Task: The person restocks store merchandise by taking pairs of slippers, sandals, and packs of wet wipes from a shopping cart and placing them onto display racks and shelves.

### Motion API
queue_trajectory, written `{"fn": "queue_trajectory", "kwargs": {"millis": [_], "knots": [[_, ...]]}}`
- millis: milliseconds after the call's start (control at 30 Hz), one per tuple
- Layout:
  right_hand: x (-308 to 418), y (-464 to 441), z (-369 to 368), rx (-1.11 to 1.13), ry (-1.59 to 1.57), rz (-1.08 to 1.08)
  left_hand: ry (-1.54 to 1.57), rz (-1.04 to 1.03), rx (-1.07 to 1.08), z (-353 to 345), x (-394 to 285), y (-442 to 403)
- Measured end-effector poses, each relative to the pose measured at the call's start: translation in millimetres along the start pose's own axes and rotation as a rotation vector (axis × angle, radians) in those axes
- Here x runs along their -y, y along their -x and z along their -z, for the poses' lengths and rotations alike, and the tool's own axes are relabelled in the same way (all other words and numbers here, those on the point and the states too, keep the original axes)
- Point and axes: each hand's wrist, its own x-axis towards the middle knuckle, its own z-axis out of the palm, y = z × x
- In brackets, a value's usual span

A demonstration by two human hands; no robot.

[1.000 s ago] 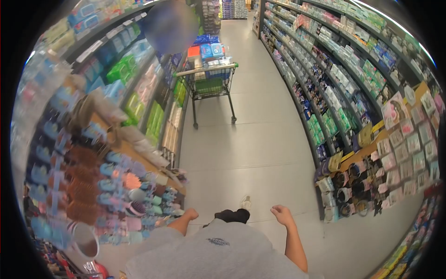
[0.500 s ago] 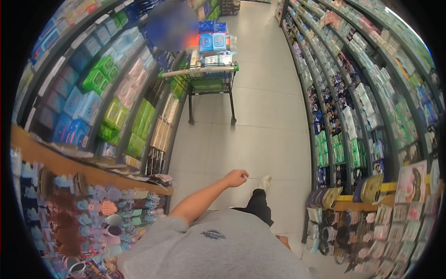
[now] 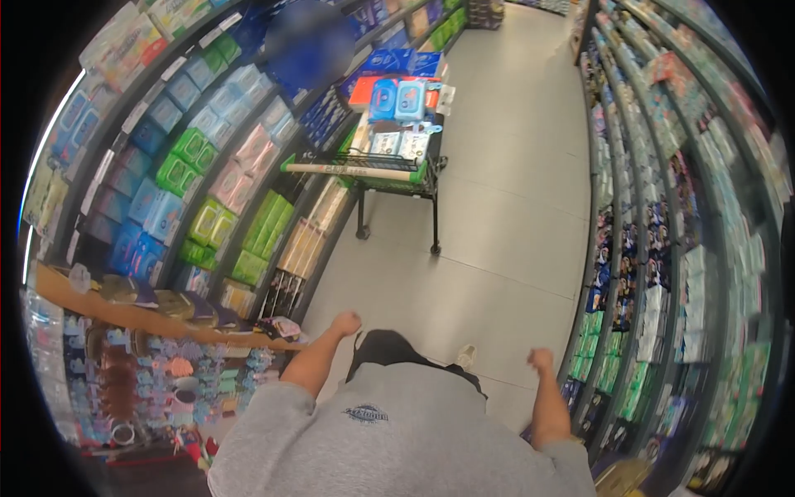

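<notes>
My left hand (image 3: 348, 321) hangs in front of me, its fingers curled in with nothing seen in them, close to the left shelf's lower end. On the other side, my right hand (image 3: 540, 358) is loosely closed too, near the right shelving, and holds nothing that I can see. Ahead stands a shopping cart (image 3: 356, 172) with a pale handlebar, out of reach of both hands. Blue wipe packs (image 3: 396, 100), white packs (image 3: 400, 147) and dark blue boxes (image 3: 402, 61) are piled on it.
Tall left shelves (image 3: 178, 257) carry green, blue and pink packs. Hair clips and brushes (image 3: 182, 364) hang below a wooden ledge (image 3: 108, 306). Right shelves (image 3: 617, 323) hold many small packs. A grey tiled floor (image 3: 505, 157) runs between them.
The cart appears closer and larger. My right hand has swung forward into view, and my left hand has moved left and back towards my body. The hair-accessory display on the right has mostly left view.
</notes>
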Motion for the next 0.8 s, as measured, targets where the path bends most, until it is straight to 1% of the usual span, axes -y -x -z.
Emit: {"fn": "queue_trajectory", "kwargs": {"millis": [33, 67, 133, 200, 267, 367, 467, 567, 600, 667, 733, 800], "knots": [[30.1, -13.9, 48.0, -0.121, 0.127, 0.071, 0.041, -0.02, -0.086, 10.8, -25.9, -5.5], [60.7, -31.4, 77.7, -0.328, -0.678, -0.108, 0.094, -0.045, -0.114, 22.8, -50.6, -13.0], [137.1, -54.4, 148.4, -0.347, -0.737, -0.028, 0.183, -0.129, -0.199, 60.6, -107.4, -22.9], [201.0, -87.5, 181.8, -0.314, -0.821, 0.136, 0.245, -0.241, -0.318, 98.7, -150.0, -38.5], [279.6, -93.5, 208.6, -0.263, -0.859, 0.238, 0.285, -0.357, -0.438, 132.6, -176.0, -56.3], [375.0, -122.5, 221.4, -0.133, -0.782, 0.335, 0.357, -0.543, -0.594, 190.5, -199.6, -88.1], [464.9, -144.4, 231.2, -0.077, -0.719, 0.453, 0.416, -0.586, -0.659, 251.5, -211.9, -118.9], [545.1, -170.3, 254.5, -0.086, -0.701, 0.49, 0.514, -0.651, -0.699, 301.4, -207.7, -181.8], [567.2, -184.5, 266.1, -0.103, -0.696, 0.484, 0.504, -0.643, -0.705, 320.6, -205.3, -203.4], [605.2, -209.9, 278.1, -0.083, -0.762, 0.392, 0.505, -0.626, -0.693, 355.2, -199.7, -244.2], [632.1, -226.3, 286.9, -0.093, -0.766, 0.331, 0.58, -0.512, -0.577, 381.3, -193.5, -286.2], [655.2, -249.5, 295.6, -0.118, -0.782, 0.278, 0.549, -0.531, -0.564, 399.0, -187.0, -335.2]]}}
